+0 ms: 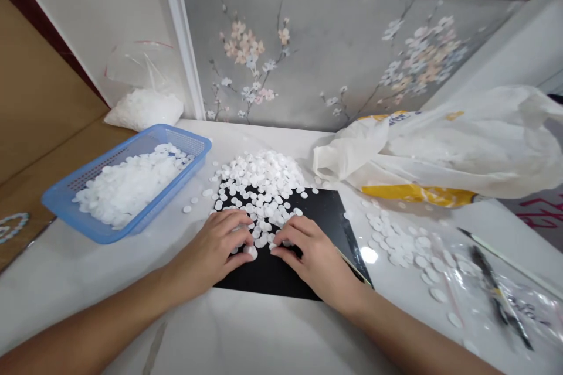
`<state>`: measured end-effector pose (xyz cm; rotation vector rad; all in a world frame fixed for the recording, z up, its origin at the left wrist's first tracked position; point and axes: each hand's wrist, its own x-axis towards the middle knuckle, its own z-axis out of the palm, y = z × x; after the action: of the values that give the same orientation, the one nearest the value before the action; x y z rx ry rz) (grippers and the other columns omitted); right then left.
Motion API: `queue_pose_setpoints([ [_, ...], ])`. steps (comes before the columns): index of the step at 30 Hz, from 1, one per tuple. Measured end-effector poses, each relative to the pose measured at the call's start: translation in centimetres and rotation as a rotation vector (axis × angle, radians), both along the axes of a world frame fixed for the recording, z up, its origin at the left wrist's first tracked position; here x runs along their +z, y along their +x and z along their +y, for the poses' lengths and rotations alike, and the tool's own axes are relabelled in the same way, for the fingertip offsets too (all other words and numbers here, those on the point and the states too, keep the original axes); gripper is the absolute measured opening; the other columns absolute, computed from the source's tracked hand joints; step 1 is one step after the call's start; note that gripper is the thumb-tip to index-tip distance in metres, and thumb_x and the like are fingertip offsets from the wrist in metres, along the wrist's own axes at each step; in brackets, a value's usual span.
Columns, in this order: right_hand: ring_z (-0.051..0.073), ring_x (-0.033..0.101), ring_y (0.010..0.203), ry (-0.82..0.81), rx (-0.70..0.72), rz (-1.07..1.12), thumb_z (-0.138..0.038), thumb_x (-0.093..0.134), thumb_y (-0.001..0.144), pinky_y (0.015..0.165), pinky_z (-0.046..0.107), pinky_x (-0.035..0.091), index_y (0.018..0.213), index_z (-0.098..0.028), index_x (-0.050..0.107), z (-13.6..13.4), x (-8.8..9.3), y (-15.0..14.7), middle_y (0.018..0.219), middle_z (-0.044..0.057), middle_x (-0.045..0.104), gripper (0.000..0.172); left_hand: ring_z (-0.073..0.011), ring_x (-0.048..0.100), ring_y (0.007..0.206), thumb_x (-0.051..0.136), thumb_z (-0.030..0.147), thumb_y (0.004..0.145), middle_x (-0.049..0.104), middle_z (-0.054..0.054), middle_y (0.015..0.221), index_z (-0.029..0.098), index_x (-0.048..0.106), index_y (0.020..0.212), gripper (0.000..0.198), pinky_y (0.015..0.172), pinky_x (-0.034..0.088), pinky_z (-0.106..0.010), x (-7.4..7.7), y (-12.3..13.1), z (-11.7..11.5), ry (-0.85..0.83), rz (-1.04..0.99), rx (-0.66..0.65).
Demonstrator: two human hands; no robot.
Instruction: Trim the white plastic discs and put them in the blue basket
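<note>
A large heap of small white round discs (268,173) spills over the far edge of a black board (281,275) and down its middle. My left hand (224,243) rests at the board's left side, thumb and fingers pinched on a white disc. Opposite it, my right hand (310,249) is over the board with thumb and index finger closed on another white disc at the near end of the spill. Loose discs lie between the two hands. My other fingers curl over the pile, and their tips are partly hidden.
At the left stands a blue basket (99,234) holding many discs, with a filled clear bag (147,108) behind it. A white and yellow plastic bag (440,158) lies at the right. Nearer are scattered discs (400,240), a pen (501,299) and clear plastic packets (532,304).
</note>
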<state>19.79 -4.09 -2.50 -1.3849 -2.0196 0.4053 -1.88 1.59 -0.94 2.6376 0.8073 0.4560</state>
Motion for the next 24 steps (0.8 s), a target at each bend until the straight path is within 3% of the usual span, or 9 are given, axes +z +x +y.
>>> queue_pose_setpoints([
  [5,0.014,0.055,0.067,-0.131,-0.012,0.094,-0.009,0.055,0.082,0.058,0.024,0.044,0.078,-0.021,0.056,-0.4,0.6,0.0,0.076,0.000,0.060,0.013,-0.0213,0.052,0.109,0.058,0.015,0.084,0.061,-0.005,0.105,0.020,0.052,0.082,0.008,0.092,0.037,-0.037,0.3,0.2,0.0,-0.007,-0.064,-0.022],
  [11,0.012,0.053,0.062,-0.314,-0.043,0.167,-0.018,0.059,0.082,0.055,0.023,0.040,0.077,-0.022,0.058,-0.6,1.2,0.0,0.067,-0.003,0.056,0.006,-0.0133,0.055,0.078,0.051,0.009,0.084,0.060,0.000,0.078,0.019,0.055,0.078,0.013,0.068,0.042,-0.024,1.3,0.3,-0.7,-0.200,-0.110,-0.006],
  [16,0.013,0.054,0.069,-0.298,0.059,0.201,-0.012,0.060,0.077,0.060,0.024,0.043,0.072,-0.020,0.056,-0.9,1.6,-0.6,0.082,0.001,0.055,0.010,-0.0133,0.053,0.076,0.062,0.011,0.080,0.059,0.001,0.075,0.019,0.060,0.076,0.008,0.065,0.041,-0.022,1.6,0.8,-1.5,-0.319,-0.022,-0.023],
  [20,0.012,0.053,0.062,-0.281,-0.031,0.277,-0.015,0.053,0.082,0.057,0.024,0.043,0.077,-0.021,0.052,-0.4,1.2,-0.2,0.074,-0.001,0.057,0.008,-0.0151,0.052,0.081,0.062,0.014,0.082,0.061,0.000,0.078,0.019,0.062,0.078,0.007,0.069,0.041,-0.024,1.0,0.8,-1.1,-0.269,-0.005,-0.017],
  [24,0.012,0.054,0.061,-0.180,-0.079,0.190,-0.017,0.050,0.087,0.056,0.024,0.044,0.084,-0.022,0.061,0.3,0.4,0.4,0.076,0.000,0.059,0.012,-0.0158,0.053,0.081,0.065,0.020,0.082,0.061,-0.001,0.081,0.019,0.064,0.084,0.002,0.067,0.041,-0.025,0.3,0.5,-0.5,-0.208,-0.018,0.036],
])
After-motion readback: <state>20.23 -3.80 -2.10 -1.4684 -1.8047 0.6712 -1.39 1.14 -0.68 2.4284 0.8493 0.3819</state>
